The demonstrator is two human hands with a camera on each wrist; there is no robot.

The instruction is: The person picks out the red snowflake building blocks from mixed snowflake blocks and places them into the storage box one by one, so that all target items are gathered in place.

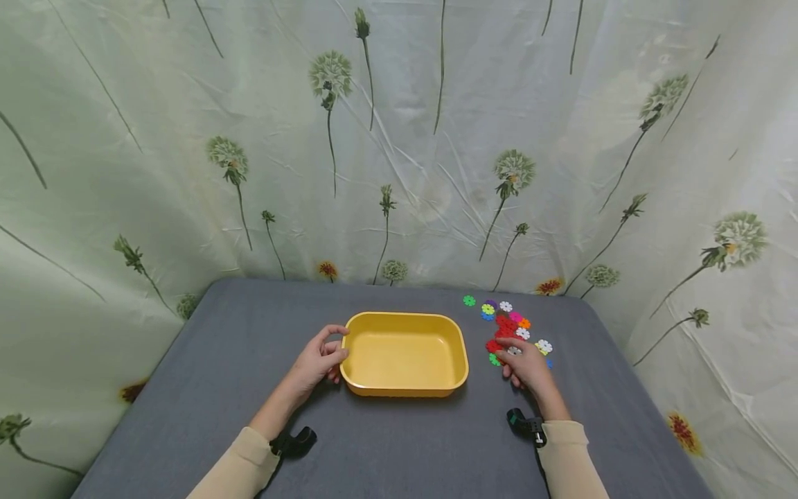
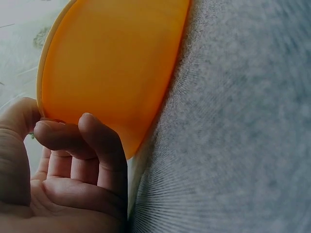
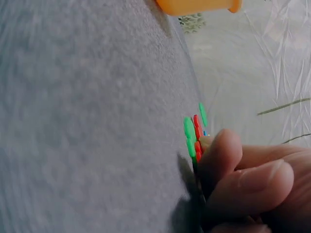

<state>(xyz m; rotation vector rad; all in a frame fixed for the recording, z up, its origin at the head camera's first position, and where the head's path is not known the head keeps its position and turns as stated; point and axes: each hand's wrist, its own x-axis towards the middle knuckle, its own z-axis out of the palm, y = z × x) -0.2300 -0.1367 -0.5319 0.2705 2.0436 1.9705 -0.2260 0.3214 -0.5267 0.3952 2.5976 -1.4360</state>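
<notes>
A yellow plastic basin sits on the grey cloth. My left hand holds its left rim, with the index finger over the edge and other fingertips against the outer wall; the left wrist view shows these fingers close up against the basin. To the right, my right hand reaches over a pile of small flower-shaped plastic discs, thumb and index fingertips apart at the red ones. In the right wrist view a green disc stands out just beyond the bent fingers, which hide part of the pile.
Discs in several colours spread toward the table's back right, with a lone green disc at the far side. The grey table ends against a dandelion-print curtain. Black wrist cameras sit under both wrists.
</notes>
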